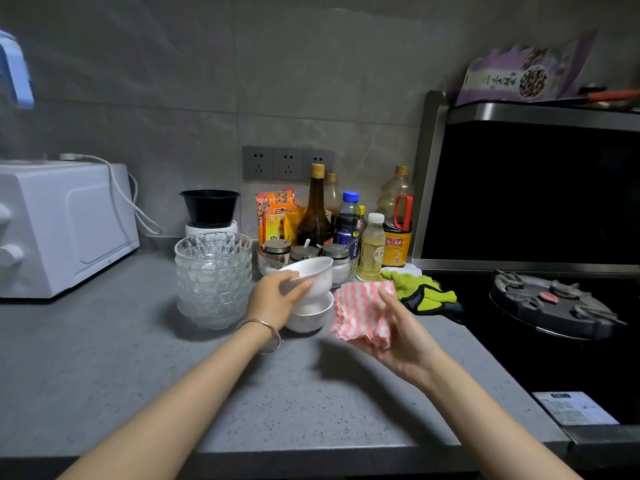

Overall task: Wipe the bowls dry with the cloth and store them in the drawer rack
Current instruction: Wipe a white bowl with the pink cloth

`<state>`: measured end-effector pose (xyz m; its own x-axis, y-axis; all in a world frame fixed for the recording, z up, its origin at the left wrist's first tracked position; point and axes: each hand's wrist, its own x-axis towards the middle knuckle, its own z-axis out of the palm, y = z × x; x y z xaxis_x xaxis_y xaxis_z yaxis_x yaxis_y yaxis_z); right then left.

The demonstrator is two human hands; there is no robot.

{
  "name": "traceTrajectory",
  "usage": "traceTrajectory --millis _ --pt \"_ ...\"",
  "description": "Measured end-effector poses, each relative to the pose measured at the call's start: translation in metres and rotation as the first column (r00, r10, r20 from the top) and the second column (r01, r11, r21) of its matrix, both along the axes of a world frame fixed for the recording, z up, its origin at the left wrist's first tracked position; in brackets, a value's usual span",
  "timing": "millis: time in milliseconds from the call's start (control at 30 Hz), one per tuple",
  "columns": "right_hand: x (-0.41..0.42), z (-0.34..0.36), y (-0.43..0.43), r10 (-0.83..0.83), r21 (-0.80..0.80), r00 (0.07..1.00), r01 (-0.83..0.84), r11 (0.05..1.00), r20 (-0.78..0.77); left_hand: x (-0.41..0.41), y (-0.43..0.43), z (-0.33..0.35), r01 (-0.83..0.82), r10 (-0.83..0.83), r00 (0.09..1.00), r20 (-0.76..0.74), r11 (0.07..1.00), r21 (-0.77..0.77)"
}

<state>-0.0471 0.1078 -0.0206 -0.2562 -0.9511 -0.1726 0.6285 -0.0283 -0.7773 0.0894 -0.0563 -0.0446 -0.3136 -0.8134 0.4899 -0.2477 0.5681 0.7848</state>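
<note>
Head view: my left grip (277,299) clasps a tilted bowl (313,273), right grip (403,337) the cloth (360,306); slipping, it could chip the lower bowl (308,317).

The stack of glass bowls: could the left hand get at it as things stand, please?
Probably yes for reach: the stack of glass bowls stands just beside the left hand, with nothing between them. But that hand grips a white bowl, so it would likely have to set it down first.
</note>
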Motion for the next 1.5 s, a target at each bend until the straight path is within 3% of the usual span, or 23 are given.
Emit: traceTrajectory --millis 167,267,367,433,533,667,767,833,900,1033,1067,1100,1133,1167,1267,1300,1333,1367,1433,1500 --pt "-0.001 0.016 0.004 -0.177 -0.184 0.982 0.162 0.969 -0.065 0.015 0.04 0.039 0.241 -0.181 0.942 -0.283 0.951 0.192" --pt "0.008 0.025 0.002 -0.262 -0.292 0.955 0.213 0.932 -0.14 0.029 0.061 0.047 0.301 -0.221 0.926 -0.307 0.922 0.243" --pt "0.03 0.032 -0.001 -0.369 -0.441 0.858 0.194 0.876 -0.358 0.041 0.073 0.047 0.271 -0.197 0.926 -0.323 0.941 0.201" --pt "0.049 0.029 -0.002 -0.461 -0.528 0.689 0.131 0.839 -0.56 0.048 0.074 0.044 0.233 -0.156 0.922 -0.355 0.955 0.186" --pt "0.078 0.007 -0.005 -0.513 -0.578 0.356 -0.1 0.81 -0.781 0.056 0.071 0.036 0.181 -0.063 0.896 -0.439 0.956 0.233" --pt "0.104 -0.016 -0.02 -0.596 -0.587 -0.019 -0.149 0.796 -0.803 0.062 0.068 0.031 0.08 0.132 0.843 -0.521 0.928 0.364" --pt "0.115 -0.018 -0.033 -0.642 -0.631 -0.199 -0.12 0.766 -0.741 0.069 0.07 0.028 0.045 0.144 0.86 -0.49 0.934 0.354" --pt "0.117 -0.012 -0.039 -0.637 -0.632 -0.167 -0.091 0.77 -0.752 0.072 0.069 0.025 0.01 0.131 0.877 -0.462 0.957 0.29" --pt "0.117 -0.004 -0.044 -0.62 -0.621 0.033 -0.06 0.782 -0.784 0.074 0.067 0.023 -0.019 0.135 0.88 -0.455 0.968 0.25" --pt "0.118 0.002 -0.046 -0.485 -0.562 0.487 -0.013 0.827 -0.726 0.076 0.069 0.025 0.003 0.183 0.815 -0.55 0.948 0.319" --pt "0.12 0.001 -0.043 -0.453 -0.545 0.553 -0.004 0.838 -0.7 0.077 0.071 0.027 0.008 0.2 0.796 -0.572 0.941 0.339" --pt "0.122 -0.001 -0.04 -0.454 -0.55 0.561 -0.002 0.835 -0.692 0.078 0.068 0.026 0.007 0.21 0.787 -0.58 0.937 0.35" --pt "0.124 -0.005 -0.037 -0.483 -0.569 0.515 -0.012 0.822 -0.708 0.078 0.067 0.027 0.005 0.206 0.79 -0.577 0.94 0.342" --pt "0.126 -0.009 -0.035 -0.531 -0.591 0.401 -0.031 0.806 -0.746 0.078 0.064 0.026 0.005 0.189 0.803 -0.566 0.946 0.323" --pt "0.125 -0.013 -0.04 -0.617 -0.605 -0.162 -0.118 0.787 -0.77 0.074 0.057 0.018 -0.016 0.118 0.892 -0.436 0.973 0.23" --pt "0.122 -0.011 -0.044 -0.618 -0.609 -0.229 -0.118 0.784 -0.752 0.072 0.057 0.015 -0.03 0.116 0.913 -0.39 0.976 0.218" --pt "0.12 -0.007 -0.045 -0.613 -0.606 -0.208 -0.102 0.789 -0.762 0.071 0.058 0.014 -0.028 0.116 0.918 -0.379 0.973 0.23" --pt "0.117 -0.003 -0.047 -0.599 -0.594 -0.12 -0.081 0.801 -0.791 0.071 0.059 0.014 -0.013 0.114 0.916 -0.385 0.967 0.255" --pt "0.113 0.006 -0.049 -0.529 -0.54 0.146 -0.049 0.84 -0.836 0.072 0.062 0.018 0.008 0.138 0.889 -0.436 0.949 0.316" --pt "0.11 0.016 -0.048 -0.344 -0.436 0.53 -0.055 0.898 -0.775 0.073 0.066 0.023 0.036 0.163 0.848 -0.504 0.931 0.363"
